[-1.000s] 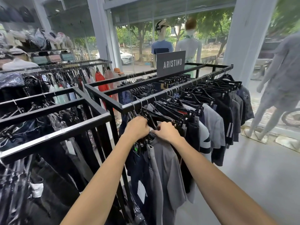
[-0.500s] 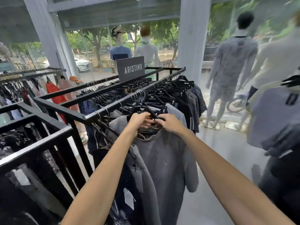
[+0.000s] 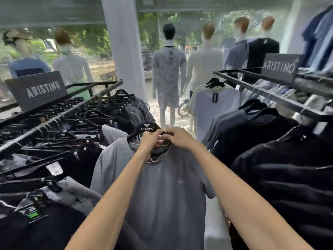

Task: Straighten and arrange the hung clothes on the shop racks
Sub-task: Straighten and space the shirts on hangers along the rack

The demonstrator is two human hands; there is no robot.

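Landmark: a white pillar [image 3: 124, 51] stands at the shop window, upper middle of the view.
Grey T-shirt [image 3: 162, 188]: held up in the aisle, nearer the viewer than the pillar and a little right of it. Its front faces the viewer, with a small round logo on the chest, and its body falls straight.
Hanger [image 3: 144, 128]: black and printed ARISTINO, it sits in the T-shirt's collar, low in front of the pillar. Its left shoulder pokes out of the neck opening. The hook is too faint to tell whether it rests on anything.
Left hand [image 3: 153, 139]: fingers curled round the hanger at the collar.
Right hand [image 3: 180, 138]: fingers curled, pinching the hanger's other arm together with the collar edge.
Hands: together, fingers touching, both clamped on the hanger.
Left rack [image 3: 59, 118]: left of the pillar, its black rail runs from the near corner toward the pillar's foot. It is packed with black hangers and dark garments.
Left sign [image 3: 37, 89]: reads ARISTINO, on top of the rack well left of the pillar.
Right rack [image 3: 270, 98]: well right of the pillar, carrying dark and pale tops.
Right sign [image 3: 279, 66]: same lettering, far right of the pillar.
Pale T-shirt [image 3: 214, 107]: at the right rack's end nearest the pillar, on a black hanger.
Mannequins [image 3: 168, 69]: dressed, lined along the glass on both sides of the pillar.
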